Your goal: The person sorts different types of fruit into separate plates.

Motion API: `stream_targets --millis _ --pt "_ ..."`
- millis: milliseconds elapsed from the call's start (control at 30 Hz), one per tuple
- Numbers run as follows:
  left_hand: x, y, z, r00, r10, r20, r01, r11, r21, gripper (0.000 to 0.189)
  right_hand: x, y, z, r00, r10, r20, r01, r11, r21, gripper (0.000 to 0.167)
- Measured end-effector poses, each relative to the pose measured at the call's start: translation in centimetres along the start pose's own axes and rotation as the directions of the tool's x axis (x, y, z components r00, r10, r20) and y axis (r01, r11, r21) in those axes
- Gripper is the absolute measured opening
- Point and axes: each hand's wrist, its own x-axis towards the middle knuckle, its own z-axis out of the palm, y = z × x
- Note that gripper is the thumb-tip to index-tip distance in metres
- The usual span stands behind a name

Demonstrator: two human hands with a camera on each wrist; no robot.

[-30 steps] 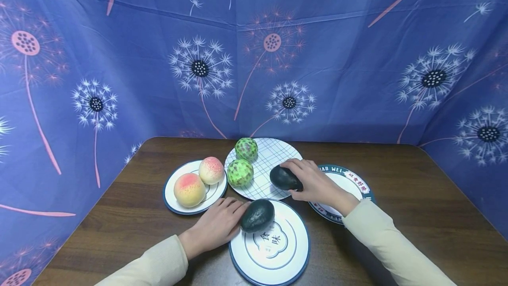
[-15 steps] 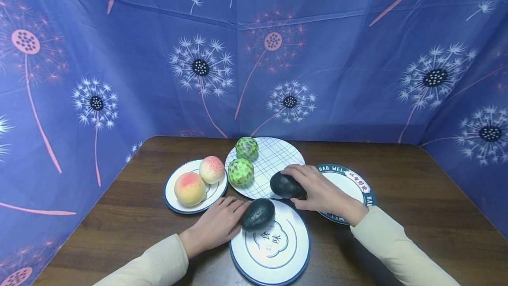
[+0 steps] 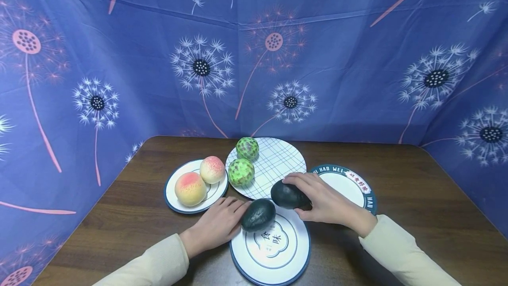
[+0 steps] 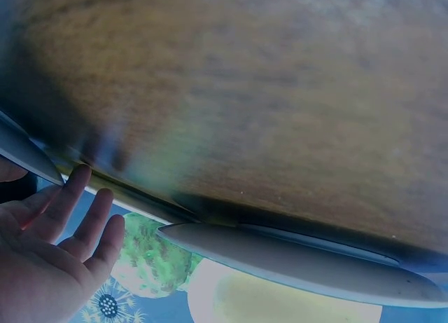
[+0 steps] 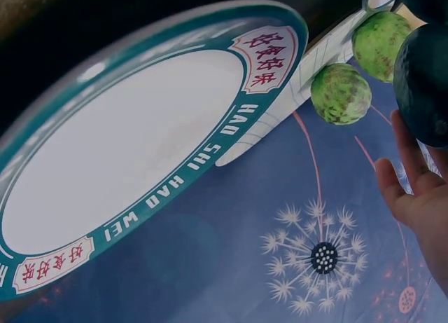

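Observation:
In the head view, one dark green avocado [image 3: 258, 215] lies on the left part of the front white plate [image 3: 274, 265], at its upper rim. My left hand [image 3: 214, 226] holds it from the left, thumb and index finger at its end; the other fingers [image 4: 94, 221] stretch out loosely in the left wrist view. A second avocado [image 3: 289, 194] is in the grip of my right hand [image 3: 323, 197], fingers over its top and thumb low on the near side. It overlaps the front plate's far rim and sits close beside the first avocado. My right palm is hidden in the head view.
Two peaches [image 3: 190, 189] lie on a blue-rimmed plate [image 3: 171, 197] at left. Two green speckled round fruits [image 3: 241, 172] sit on the grid-patterned plate [image 3: 278, 153] behind. A green-rimmed plate [image 3: 345, 182] stands at right, partly under my right forearm. Blue cloth [image 3: 337, 56] hangs behind the wooden table [image 3: 428, 215].
My right hand has carried its avocado from over the grid-patterned plate toward me, to the far rim of the front plate. The left hand and its avocado have stayed in place.

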Motion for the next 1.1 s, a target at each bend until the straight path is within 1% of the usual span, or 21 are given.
stream_targets --millis 200,400,567,700,867,1100 --pt "0.0 0.0 0.0 1.0 0.003 -0.01 -0.003 1.0 0.023 0.052 -0.4 -0.7 -0.3 1.0 -0.017 0.011 0.017 1.0 -0.003 0.07" --pt "0.0 0.0 0.0 1.0 0.002 -0.01 -0.001 1.0 0.027 0.052 -1.0 -1.3 -0.7 0.998 -0.021 0.056 0.02 1.0 0.02 0.071" --pt "0.0 0.0 0.1 1.0 0.002 -0.005 -0.002 1.0 0.028 0.052 -1.4 -1.8 -0.9 0.997 -0.049 0.059 0.048 0.999 0.025 0.073" --pt "0.0 0.1 0.0 1.0 0.002 -0.006 -0.002 1.0 0.021 0.052 -1.7 -2.3 -1.2 0.995 -0.077 0.064 0.075 0.996 0.039 0.074" --pt "-0.1 0.0 0.0 1.0 0.002 -0.016 -0.002 1.0 0.014 0.051 -2.0 -3.0 -1.4 0.993 -0.087 0.078 0.083 0.995 0.046 0.074" --pt "-0.1 0.0 0.0 1.0 -0.002 0.003 0.002 1.0 -0.004 0.051 -2.5 -3.6 -1.1 0.988 -0.125 0.09 0.116 0.988 0.097 0.074"
